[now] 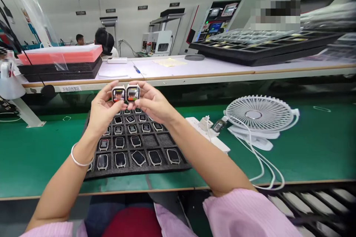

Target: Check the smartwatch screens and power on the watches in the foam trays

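My left hand (pixel 104 105) holds one smartwatch body (pixel 119 94) without a strap, its screen lit. Side by side with it, a second smartwatch body (pixel 133 93), also lit, is gripped by my right hand (pixel 152 102). Both watches are raised above a black foam tray (pixel 151 141), screens turned toward me. In the tray's compartments lie several more watch bodies, such as a dark-screened one (pixel 155 157) in the front row; some others show lit text. Two compartments in the second row from the front hold no watch. My forearms cover parts of the tray's sides.
Right of the tray are a white power strip (pixel 207 133) and a white clip fan (pixel 253 114) with a looped cable. A raised shelf (pixel 172 76) crosses behind, bearing black trays (pixel 267 53) and a pink foam stack (pixel 61 54). Two people are in the background.
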`<state>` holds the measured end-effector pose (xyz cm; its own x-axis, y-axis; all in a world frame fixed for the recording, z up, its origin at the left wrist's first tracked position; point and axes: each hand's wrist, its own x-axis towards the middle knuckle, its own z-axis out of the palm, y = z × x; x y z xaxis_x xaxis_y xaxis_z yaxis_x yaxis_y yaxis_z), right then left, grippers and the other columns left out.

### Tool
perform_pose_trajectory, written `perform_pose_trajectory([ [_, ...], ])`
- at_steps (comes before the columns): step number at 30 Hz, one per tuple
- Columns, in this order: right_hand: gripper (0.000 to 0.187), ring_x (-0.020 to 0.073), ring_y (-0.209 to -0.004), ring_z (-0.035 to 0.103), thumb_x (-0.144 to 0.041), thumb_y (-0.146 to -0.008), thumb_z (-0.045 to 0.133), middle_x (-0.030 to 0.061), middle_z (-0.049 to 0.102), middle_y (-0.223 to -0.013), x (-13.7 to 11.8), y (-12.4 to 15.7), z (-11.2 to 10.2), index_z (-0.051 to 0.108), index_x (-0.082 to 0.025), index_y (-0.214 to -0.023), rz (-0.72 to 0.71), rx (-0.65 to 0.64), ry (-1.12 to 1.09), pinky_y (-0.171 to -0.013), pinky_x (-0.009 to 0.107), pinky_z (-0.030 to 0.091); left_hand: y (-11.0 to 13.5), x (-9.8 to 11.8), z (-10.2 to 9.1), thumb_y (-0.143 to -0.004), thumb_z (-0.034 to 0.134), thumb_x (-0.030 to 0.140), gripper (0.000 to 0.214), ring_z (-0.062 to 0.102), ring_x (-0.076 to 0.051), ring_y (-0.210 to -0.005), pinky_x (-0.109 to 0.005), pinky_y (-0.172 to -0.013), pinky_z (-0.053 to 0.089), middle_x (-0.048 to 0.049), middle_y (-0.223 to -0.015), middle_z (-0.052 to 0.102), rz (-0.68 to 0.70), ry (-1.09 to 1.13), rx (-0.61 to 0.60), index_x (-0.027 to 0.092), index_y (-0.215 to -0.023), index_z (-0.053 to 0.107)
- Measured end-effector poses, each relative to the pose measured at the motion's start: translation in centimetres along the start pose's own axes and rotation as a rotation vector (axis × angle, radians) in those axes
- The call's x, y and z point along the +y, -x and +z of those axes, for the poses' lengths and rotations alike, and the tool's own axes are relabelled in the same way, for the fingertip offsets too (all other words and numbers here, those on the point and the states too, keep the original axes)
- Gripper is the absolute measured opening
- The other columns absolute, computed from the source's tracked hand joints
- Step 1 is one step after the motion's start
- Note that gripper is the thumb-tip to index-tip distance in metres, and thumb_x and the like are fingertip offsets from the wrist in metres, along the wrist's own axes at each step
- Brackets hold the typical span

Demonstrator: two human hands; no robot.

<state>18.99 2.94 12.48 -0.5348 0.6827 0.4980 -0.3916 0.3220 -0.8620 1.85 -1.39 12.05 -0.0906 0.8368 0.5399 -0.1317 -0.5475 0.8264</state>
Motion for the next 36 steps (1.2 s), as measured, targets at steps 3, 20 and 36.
perform_pose_trajectory([
  [3, 0.052, 0.0127, -0.073, 0.067, -0.014, -0.071, 0.068, 0.0005, 0.064, -0.098, 3.5, 2.6, -0.2, 0.052, -0.022, -0.119, 0.101, 0.045, -0.084, -0.072, 0.027, 0.055, 2.8, -2.8, -0.5, -0.067, 0.086, 0.026, 0.061, 0.07, -0.013, -0.069, -0.026, -0.071, 0.063, -0.0025, -0.101, 0.07, -0.148, -0.007, 0.012, 0.023, -0.124, 0.063],
  [20, 0.04, 0.0134, -0.067, 0.068, -0.025, -0.081, 0.074, -0.0011, 0.067, -0.087, 10.2, 8.5, -0.8, 0.057, -0.021, -0.117, 0.387, 0.152, -0.221, -0.066, 0.028, 0.053, 8.3, -8.0, -1.3, -0.071, 0.083, 0.027, 0.05, 0.069, -0.011, -0.064, -0.025, -0.065, 0.064, -0.0054, -0.109, 0.07, -0.456, -0.041, 0.036, 0.018, -0.118, 0.065],
  [36, 0.038, 0.0118, -0.065, 0.065, -0.021, -0.08, 0.072, -0.0018, 0.064, -0.086, 10.5, 9.2, -0.9, 0.056, -0.021, -0.115, 0.39, 0.193, -0.148, -0.062, 0.026, 0.05, 8.9, -8.3, -1.6, -0.078, 0.077, 0.032, 0.046, 0.075, -0.017, -0.066, -0.028, -0.066, 0.066, -0.0086, -0.116, 0.07, -0.52, -0.006, 0.006, 0.018, -0.12, 0.064],
])
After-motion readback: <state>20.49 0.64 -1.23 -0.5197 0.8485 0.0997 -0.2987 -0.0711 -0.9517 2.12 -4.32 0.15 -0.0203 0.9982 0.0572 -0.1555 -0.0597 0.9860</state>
